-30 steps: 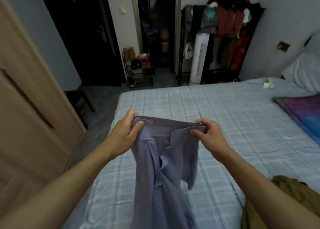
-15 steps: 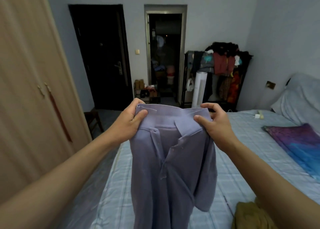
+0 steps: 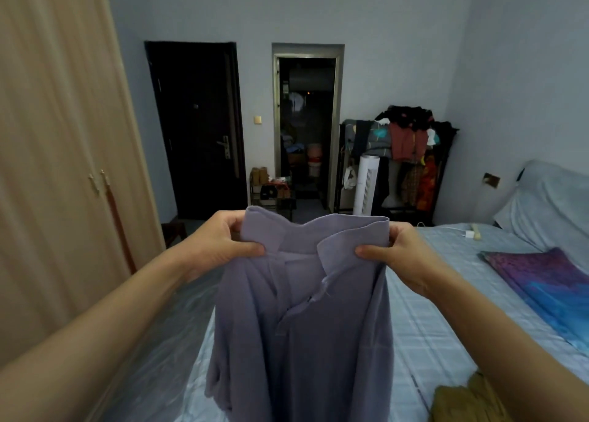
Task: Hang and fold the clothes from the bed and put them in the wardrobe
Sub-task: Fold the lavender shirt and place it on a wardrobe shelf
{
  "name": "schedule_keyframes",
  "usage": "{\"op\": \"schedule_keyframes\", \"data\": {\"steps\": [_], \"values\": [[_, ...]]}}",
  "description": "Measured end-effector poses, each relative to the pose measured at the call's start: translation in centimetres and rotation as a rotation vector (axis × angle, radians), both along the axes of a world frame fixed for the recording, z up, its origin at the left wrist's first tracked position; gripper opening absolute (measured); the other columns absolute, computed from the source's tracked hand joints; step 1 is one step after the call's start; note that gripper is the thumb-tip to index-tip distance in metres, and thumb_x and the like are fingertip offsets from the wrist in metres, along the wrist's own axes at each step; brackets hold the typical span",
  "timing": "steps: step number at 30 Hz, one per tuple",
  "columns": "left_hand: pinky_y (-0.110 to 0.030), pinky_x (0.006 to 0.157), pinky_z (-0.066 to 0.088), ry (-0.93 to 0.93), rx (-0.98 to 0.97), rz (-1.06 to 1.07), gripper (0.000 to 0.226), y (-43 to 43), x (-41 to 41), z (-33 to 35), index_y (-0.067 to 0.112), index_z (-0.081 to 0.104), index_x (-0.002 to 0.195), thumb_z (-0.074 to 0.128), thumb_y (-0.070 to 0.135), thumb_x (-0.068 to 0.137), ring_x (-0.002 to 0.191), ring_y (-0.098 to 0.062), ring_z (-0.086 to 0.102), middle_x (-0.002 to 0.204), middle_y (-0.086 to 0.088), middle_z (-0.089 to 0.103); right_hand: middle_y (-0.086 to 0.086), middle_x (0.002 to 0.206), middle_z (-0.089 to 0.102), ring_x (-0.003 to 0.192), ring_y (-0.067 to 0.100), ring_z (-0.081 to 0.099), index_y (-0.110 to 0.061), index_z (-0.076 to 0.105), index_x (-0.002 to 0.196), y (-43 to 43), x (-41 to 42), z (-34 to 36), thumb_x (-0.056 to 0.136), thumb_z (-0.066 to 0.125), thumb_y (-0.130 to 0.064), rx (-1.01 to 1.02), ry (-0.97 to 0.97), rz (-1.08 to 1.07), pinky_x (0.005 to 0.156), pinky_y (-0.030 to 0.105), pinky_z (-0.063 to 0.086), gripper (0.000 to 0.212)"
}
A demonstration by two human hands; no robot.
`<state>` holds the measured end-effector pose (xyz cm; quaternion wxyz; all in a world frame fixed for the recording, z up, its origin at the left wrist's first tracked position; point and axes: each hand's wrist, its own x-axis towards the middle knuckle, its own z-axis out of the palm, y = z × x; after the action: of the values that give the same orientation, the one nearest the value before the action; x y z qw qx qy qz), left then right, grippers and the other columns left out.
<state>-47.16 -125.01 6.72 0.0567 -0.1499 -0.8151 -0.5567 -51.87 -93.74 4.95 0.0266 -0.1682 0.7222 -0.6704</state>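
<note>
We are holding a lavender collared shirt of soft knit fabric [image 3: 299, 319] up in front of us by its top edge, one hand at each end of the collar. Our left hand [image 3: 220, 246] is gripping the shirt's corner on that side, the thumb pressing across the front of the cloth and the fingers curling behind it. Our right hand [image 3: 406, 255] is pinching the other corner just under the collar flap, thumb in front and fingers wrapping behind. The shirt is hanging straight down between our forearms with its button placket facing us and falling open at the neck. Its hem is running out of the bottom of the view, so we cannot tell whether it is touching anything.

Below and to the right, the wide bed with a pale blue checked sheet [image 3: 430, 342] is stretching towards the far wall. A crumpled olive-brown garment [image 3: 468, 401] is lying on its near edge, just beside our right forearm. A purple and blue patterned cloth [image 3: 548, 281] is lying flat farther up the bed, near a white pillow [image 3: 548, 204].

The tall light-wood wardrobe [image 3: 57, 166] is standing on our left with its doors closed. Across the room, a dark clothes rack piled with garments [image 3: 408, 141] is standing in the corner, with a white tower fan [image 3: 366, 182] in front of it.
</note>
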Motion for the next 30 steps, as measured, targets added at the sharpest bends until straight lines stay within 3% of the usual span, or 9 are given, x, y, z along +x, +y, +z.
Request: {"op": "schedule_keyframes", "data": {"steps": [5,9,14,18,20,22,24,27,30], "values": [[-0.044,0.078,0.057,0.335,-0.167,0.206,0.019,-0.3,0.0,-0.5,0.023,0.07,0.097,0.075,0.009,0.084,0.089,-0.018,0.07,0.091,0.002,0.072,-0.005,0.082,0.069,0.078,0.007,0.064,-0.019,0.069,0.09,-0.9,1.0,0.3,0.083,0.073,-0.002,0.319,0.509,-0.178,0.067,0.019,0.049,0.02],[-0.04,0.068,0.054,0.561,-0.141,0.328,0.009,0.5,0.7,0.1,0.019,0.064,0.093,0.072,0.017,0.089,0.079,-0.022,0.064,0.084,0.002,0.065,-0.002,0.071,0.059,0.066,0.008,0.055,-0.019,0.056,0.078,-1.6,1.6,0.5,0.085,0.072,-0.006,0.223,0.673,-0.359,0.056,0.015,0.038,0.022],[-0.022,0.068,0.054,0.467,-0.001,0.198,0.014,0.6,2.1,2.4,0.018,0.066,0.099,0.072,0.025,0.089,0.082,-0.012,0.068,0.09,0.003,0.07,-0.015,0.072,0.063,0.067,0.002,0.056,-0.023,0.059,0.086,-1.2,2.4,2.7,0.089,0.07,-0.009,0.163,0.593,-0.278,0.06,0.015,0.044,0.018],[-0.031,0.073,0.06,0.162,0.164,0.044,0.028,0.0,2.1,3.8,0.006,0.068,0.11,0.071,0.017,0.085,0.089,-0.021,0.073,0.099,-0.009,0.075,-0.005,0.09,0.073,0.082,0.009,0.069,-0.017,0.068,0.102,-0.7,2.9,5.2,0.087,0.072,-0.007,0.078,0.373,-0.008,0.069,0.021,0.056,0.019],[-0.034,0.072,0.06,0.041,0.083,0.236,0.018,0.5,0.0,3.8,0.007,0.071,0.103,0.074,0.013,0.087,0.089,-0.026,0.072,0.095,-0.011,0.074,-0.001,0.09,0.075,0.085,0.013,0.071,-0.017,0.072,0.099,-2.0,0.1,5.1,0.083,0.076,-0.009,0.17,0.238,-0.129,0.073,0.029,0.06,0.018],[-0.028,0.056,0.051,0.046,-0.08,0.628,0.006,1.7,-2.7,3.4,0.005,0.069,0.084,0.071,0.011,0.081,0.077,-0.026,0.067,0.078,-0.007,0.068,0.005,0.085,0.074,0.085,0.021,0.07,-0.011,0.073,0.088,-4.5,-3.1,4.4,0.077,0.078,-0.016,0.295,0.135,-0.357,0.077,0.039,0.059,0.013],[-0.026,0.048,0.038,0.121,-0.131,0.829,0.014,4.0,-3.9,2.8,0.006,0.06,0.07,0.067,0.012,0.081,0.067,-0.022,0.058,0.067,-0.003,0.059,0.009,0.081,0.07,0.083,0.025,0.067,-0.004,0.068,0.081,-7.5,-4.4,3.4,0.076,0.076,-0.017,0.314,0.09,-0.516,0.071,0.036,0.055,0.015],[-0.031,0.051,0.042,0.301,-0.143,0.697,0.025,7.9,-3.0,0.9,0.017,0.05,0.064,0.067,0.012,0.081,0.059,-0.018,0.054,0.062,0.0,0.056,0.001,0.069,0.062,0.066,0.013,0.058,-0.014,0.059,0.072,-11.0,-2.7,1.7,0.083,0.071,-0.014,0.161,0.221,-0.439,0.06,0.026,0.047,0.016],[-0.037,0.056,0.053,0.363,-0.141,0.57,0.019,10.1,-1.2,-0.7,0.015,0.056,0.069,0.069,0.011,0.083,0.06,-0.015,0.06,0.065,0.002,0.06,0.004,0.071,0.067,0.067,0.013,0.062,-0.016,0.061,0.075,-11.9,-0.6,0.7,0.09,0.063,-0.015,-0.03,0.243,-0.298,0.066,0.041,0.054,0.016]]}}
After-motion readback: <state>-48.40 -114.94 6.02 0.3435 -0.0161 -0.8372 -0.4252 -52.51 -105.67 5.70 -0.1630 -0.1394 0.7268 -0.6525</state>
